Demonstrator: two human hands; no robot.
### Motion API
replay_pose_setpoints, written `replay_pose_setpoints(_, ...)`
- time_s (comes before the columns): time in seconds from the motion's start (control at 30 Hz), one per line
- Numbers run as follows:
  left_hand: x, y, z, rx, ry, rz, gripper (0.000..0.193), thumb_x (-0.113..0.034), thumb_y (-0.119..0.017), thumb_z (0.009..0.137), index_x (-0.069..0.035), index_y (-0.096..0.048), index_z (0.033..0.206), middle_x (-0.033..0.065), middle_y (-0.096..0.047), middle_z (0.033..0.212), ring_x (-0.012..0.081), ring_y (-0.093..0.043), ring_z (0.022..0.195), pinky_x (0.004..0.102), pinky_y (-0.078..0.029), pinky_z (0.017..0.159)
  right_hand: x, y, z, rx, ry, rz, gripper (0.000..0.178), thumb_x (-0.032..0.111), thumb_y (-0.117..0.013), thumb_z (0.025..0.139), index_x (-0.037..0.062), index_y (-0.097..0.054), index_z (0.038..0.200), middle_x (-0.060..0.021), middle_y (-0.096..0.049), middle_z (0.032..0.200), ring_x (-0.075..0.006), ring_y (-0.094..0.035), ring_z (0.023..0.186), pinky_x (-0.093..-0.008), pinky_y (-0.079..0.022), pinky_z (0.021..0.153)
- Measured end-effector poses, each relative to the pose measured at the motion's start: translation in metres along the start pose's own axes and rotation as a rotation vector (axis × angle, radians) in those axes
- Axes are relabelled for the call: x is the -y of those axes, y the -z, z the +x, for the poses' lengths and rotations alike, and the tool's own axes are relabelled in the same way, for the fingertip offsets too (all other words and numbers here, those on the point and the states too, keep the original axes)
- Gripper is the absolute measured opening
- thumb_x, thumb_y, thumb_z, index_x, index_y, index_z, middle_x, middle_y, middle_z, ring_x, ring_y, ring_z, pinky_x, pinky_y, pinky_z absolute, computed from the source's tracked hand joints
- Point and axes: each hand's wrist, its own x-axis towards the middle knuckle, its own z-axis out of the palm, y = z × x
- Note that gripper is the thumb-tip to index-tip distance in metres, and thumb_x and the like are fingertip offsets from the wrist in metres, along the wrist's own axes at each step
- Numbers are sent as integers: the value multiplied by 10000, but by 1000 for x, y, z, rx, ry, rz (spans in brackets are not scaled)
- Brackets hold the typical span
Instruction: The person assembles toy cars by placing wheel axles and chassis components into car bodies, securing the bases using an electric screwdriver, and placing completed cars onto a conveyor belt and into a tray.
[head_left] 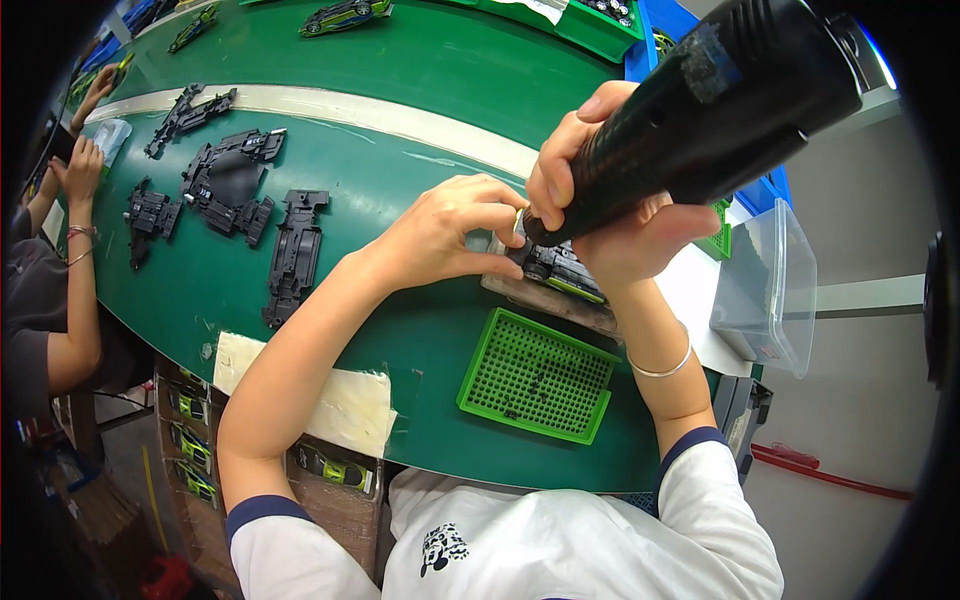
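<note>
A black power screwdriver point(690, 115) slants across the upper right, its body large in front of the work. My right hand point(625, 235) is closed round its lower end. Under the tool's tip lies a toy car point(567, 272) with black and grey underside parts and a yellow-green edge, on a worn block point(545, 298). My left hand point(450, 228) is closed at the car's left end, with thumb and fingers on either side of it. The tool and my right hand hide much of the car and the exact spot of contact.
A green perforated tray point(535, 365) with small dark pieces sits nearer me. Several black chassis parts point(295, 258) lie to the left. A clear plastic bin point(765, 285) stands right. Beyond a pale divider are finished-looking toy cars point(345, 15). Another person's hand point(80, 170) works far left.
</note>
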Motion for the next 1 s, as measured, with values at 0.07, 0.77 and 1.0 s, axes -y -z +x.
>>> replay_pose_setpoints(0.07, 3, 0, 2, -1, -18, 17, 222, -204, -752, 654, -68, -605, 751, 53, -607, 980, 247, -573, 920, 357, -445, 801, 2, 3, 0, 1, 25, 42, 958, 857, -356, 609, 35, -349, 1100, -69, -467, 637, -138, -466, 485, -246, -411, 449)
replay_pose_setpoints(0.77, 1, -4, -1, -33, 25, -82, 259, -184, -760, 656, -31, -593, 782, 59, -614, 859, 247, -570, 937, 351, -445, 836, 22, -13, -78, 65, -158, 258, 886, 855, -423, 570, 100, -315, 1021, -66, -468, 602, -145, -461, 447, -265, -427, 434)
replay_pose_setpoints(1.0, 1, -3, 1, -26, 28, -70, 254, -169, -762, 652, -27, -595, 779, 52, -624, 838, 259, -562, 994, 366, -438, 862, 19, -9, -76, 62, -90, 294, 889, 860, -416, 566, 102, -317, 1021, -66, -470, 606, -145, -462, 448, -270, -429, 443)
